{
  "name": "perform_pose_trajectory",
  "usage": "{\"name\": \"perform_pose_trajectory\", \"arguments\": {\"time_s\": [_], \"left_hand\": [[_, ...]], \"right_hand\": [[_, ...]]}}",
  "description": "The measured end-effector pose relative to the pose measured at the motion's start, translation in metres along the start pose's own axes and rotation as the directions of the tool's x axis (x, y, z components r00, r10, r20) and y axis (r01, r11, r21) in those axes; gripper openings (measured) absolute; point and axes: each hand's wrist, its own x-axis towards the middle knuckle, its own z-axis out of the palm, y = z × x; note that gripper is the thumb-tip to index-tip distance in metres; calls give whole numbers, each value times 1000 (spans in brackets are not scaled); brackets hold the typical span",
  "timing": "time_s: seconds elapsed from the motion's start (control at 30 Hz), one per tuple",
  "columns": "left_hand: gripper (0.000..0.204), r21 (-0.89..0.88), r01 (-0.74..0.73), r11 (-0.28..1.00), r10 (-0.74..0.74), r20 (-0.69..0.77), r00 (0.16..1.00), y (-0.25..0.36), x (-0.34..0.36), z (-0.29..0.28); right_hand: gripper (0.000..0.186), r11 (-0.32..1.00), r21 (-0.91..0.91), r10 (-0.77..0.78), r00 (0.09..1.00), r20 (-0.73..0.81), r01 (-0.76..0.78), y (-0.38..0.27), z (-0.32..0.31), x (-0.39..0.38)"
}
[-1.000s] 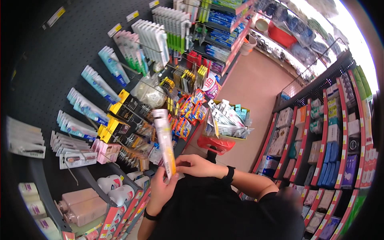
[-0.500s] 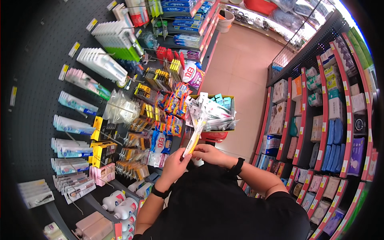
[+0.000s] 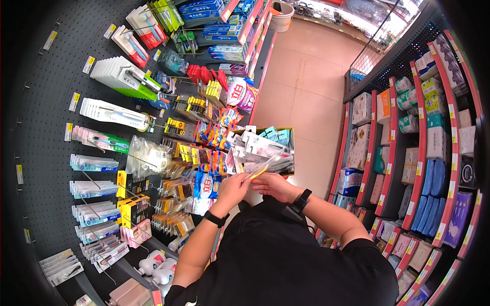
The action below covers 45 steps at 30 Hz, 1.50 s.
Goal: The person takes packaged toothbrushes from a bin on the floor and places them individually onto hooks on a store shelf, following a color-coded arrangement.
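black shirt [image 3: 291,255] of the person nearest, lower mid. l hand [image 3: 232,189] w/ black wristband [image 3: 216,219]: thumb + fingers clamped on near end of slim clear pack [image 3: 261,169] w/ yellow strip. r hand [image 3: 277,186], dark watch [image 3: 302,198] on wrist, is right beside same end, palm partly turned up; can't tell if its fingers pinch the pack or just touch it. pack tilts away, up + to the right, far end in front of open carton [image 3: 292,162] in this view; can't tell if it touches the stuff inside. carton is just past the hands, full of flat hang packs, white/grey + some teal.

lower l: white bottles [image 3: 163,271] on shelf. l side: dark pegboard [image 3: 43,109] w/ hooks; toothbrush packs [image 3: 94,189] in rows, clear bag [image 3: 148,157] midway, orange detergent bags [image 3: 220,131] near carton. r side: shelves w/ red edge strips, blue packs [image 3: 429,191], purple pack [image 3: 458,219]. farther: tan tile floor [image 3: 311,86], then whitish bucket [image 3: 281,20] top mid.
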Motion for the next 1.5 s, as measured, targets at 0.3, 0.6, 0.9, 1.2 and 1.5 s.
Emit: {"name": "perform_pose_trajectory", "arguments": {"time_s": [0.3, 0.6, 0.9, 1.2, 1.5], "left_hand": [[20, 313, -21, 950, 51, -90, 995, -25, 38, 24], [44, 318, 135, 938, -100, -124, 987, -43, 49, 36], [30, -392, 230, 891, -218, 74, 973, -14, -12, 10], [28, -643, 216, 734, -386, -134, 913, -34, -111, -23], [25, -724, -112, 681, -426, -515, 744, -37, -214, -130]], "right_hand": [[54, 981, -191, -24, 992, -126, -1, 4, -23, 7], [47, 966, -249, -96, 992, -82, 73, -1, -36, -3], [36, 921, -376, -108, 994, -7, 98, 6, -33, 17], [25, 813, -573, -34, 990, 135, 106, 1, 40, 23], [25, 666, -716, 59, 943, 328, 208, -13, 182, 23]]}}
